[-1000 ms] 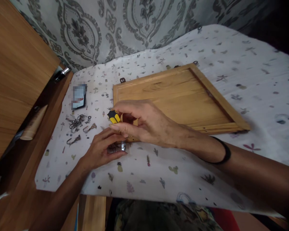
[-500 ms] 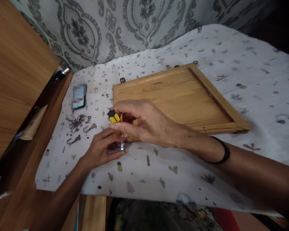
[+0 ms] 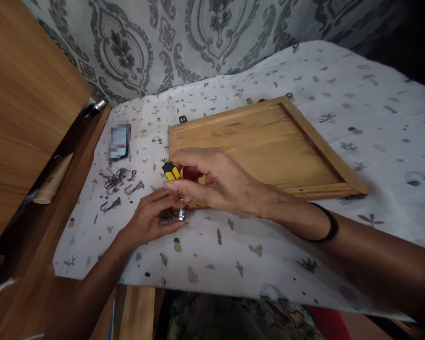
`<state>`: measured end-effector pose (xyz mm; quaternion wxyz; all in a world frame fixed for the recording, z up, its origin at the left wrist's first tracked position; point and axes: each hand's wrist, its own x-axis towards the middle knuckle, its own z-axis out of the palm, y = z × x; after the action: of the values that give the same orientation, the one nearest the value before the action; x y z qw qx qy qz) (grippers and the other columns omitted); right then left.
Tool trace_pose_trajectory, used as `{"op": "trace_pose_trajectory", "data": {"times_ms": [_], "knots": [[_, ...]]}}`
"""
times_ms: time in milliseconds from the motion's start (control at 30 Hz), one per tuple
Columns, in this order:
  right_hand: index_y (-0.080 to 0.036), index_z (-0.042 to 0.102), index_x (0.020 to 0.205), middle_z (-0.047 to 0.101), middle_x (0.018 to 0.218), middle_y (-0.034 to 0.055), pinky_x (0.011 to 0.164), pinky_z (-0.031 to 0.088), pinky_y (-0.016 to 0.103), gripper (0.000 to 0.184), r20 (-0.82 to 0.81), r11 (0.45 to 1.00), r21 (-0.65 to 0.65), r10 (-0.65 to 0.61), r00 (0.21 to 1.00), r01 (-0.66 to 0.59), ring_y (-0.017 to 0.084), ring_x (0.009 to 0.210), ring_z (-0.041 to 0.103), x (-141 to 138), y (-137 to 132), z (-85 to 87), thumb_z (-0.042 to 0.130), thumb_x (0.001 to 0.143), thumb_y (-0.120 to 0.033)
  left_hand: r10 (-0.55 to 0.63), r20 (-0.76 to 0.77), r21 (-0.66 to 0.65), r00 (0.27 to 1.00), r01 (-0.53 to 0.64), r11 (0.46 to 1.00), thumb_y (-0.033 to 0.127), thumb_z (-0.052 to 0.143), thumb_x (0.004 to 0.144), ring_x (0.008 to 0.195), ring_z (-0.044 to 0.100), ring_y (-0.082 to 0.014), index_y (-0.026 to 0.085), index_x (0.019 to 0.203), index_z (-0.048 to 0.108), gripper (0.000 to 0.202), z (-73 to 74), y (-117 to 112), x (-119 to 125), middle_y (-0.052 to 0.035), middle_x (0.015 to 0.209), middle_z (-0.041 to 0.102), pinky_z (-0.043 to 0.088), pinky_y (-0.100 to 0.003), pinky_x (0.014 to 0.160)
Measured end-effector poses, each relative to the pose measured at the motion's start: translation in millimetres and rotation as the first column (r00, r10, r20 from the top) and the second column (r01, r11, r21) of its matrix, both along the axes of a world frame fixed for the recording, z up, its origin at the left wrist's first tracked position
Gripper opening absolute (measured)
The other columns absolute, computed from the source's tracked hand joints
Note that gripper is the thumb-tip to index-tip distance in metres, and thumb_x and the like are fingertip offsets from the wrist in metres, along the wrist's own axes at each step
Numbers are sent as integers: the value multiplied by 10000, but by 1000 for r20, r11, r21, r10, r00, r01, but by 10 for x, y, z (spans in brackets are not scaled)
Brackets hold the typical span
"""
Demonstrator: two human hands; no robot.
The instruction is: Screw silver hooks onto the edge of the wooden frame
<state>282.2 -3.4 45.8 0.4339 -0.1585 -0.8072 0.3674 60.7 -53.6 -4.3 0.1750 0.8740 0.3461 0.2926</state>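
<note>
My right hand (image 3: pixel 216 182) is closed round the black and yellow handle of a screwdriver (image 3: pixel 171 171), whose lower end is hidden by the fingers. Just below it, my left hand (image 3: pixel 156 215) pinches a small shiny metal hook (image 3: pixel 182 214) between thumb and fingers, against the near left corner of a framed wooden panel (image 3: pixel 248 141). The panel lies flat on the patterned white cloth (image 3: pixel 212 250). Left of my hands are several loose metal hooks (image 3: pixel 115 181) in a small heap, with a single hook (image 3: pixel 134 187) beside it.
A phone (image 3: pixel 119 141) with a blurred screen lies beyond the loose hooks. Along the wooden ledge at the left are a tan tube (image 3: pixel 53 182) and a dark, silver-ended object (image 3: pixel 94 109). A patterned grey curtain (image 3: pixel 184 42) hangs behind the cloth.
The whole view has shifted slightly. Both hands keep their places at the panel's corner, the right still on the screwdriver and the left still on the hook.
</note>
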Motion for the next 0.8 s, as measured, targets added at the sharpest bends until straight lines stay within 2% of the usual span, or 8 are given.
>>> {"op": "trace_pose_trajectory", "data": {"times_ms": [200, 333, 433, 633, 800], "knots": [[-198, 453, 796, 474, 743, -31, 651, 368, 243, 330, 5, 999, -33, 12, 1000, -12, 114, 726, 470, 5, -11, 21, 580, 1010, -415, -6, 22, 31, 1000, 6, 999, 441, 738, 919, 998, 690, -224, 227, 1078, 697, 270, -25, -8, -23, -79, 1074, 713, 581, -350, 832], [-191, 498, 817, 501, 734, -24, 635, 375, 241, 342, 24, 999, -51, 7, 1000, -6, 123, 724, 493, 8, -8, 17, 581, 1004, -464, 11, 1, 61, 1000, -11, 998, 471, 730, 920, 1039, 662, -233, 232, 1085, 701, 292, -32, -10, -35, -85, 1125, 695, 570, -372, 854], [-181, 525, 842, 515, 743, -19, 638, 383, 242, 335, 37, 998, -56, 11, 999, -9, 123, 721, 504, 9, -4, 11, 569, 1012, -467, -18, 11, 83, 1000, 17, 996, 465, 722, 927, 1056, 666, -235, 240, 1107, 689, 291, -35, -4, -38, -75, 1114, 710, 562, -386, 884], [-177, 526, 848, 524, 766, -9, 642, 385, 249, 326, 19, 998, -66, 19, 1000, -17, 124, 721, 506, -2, 3, -2, 563, 1020, -451, -28, 40, 25, 999, 27, 999, 447, 755, 905, 1080, 663, -244, 259, 1146, 706, 309, -81, 10, -66, -75, 1115, 713, 566, -397, 892], [-175, 541, 851, 533, 777, -9, 644, 403, 248, 303, 5, 998, -55, 12, 1000, -12, 124, 725, 511, -3, -15, 0, 579, 1015, -428, -23, 37, 34, 999, 22, 999, 455, 757, 899, 1052, 666, -238, 250, 1122, 715, 306, -97, 14, -73, -76, 1089, 709, 570, -390, 873]]}}
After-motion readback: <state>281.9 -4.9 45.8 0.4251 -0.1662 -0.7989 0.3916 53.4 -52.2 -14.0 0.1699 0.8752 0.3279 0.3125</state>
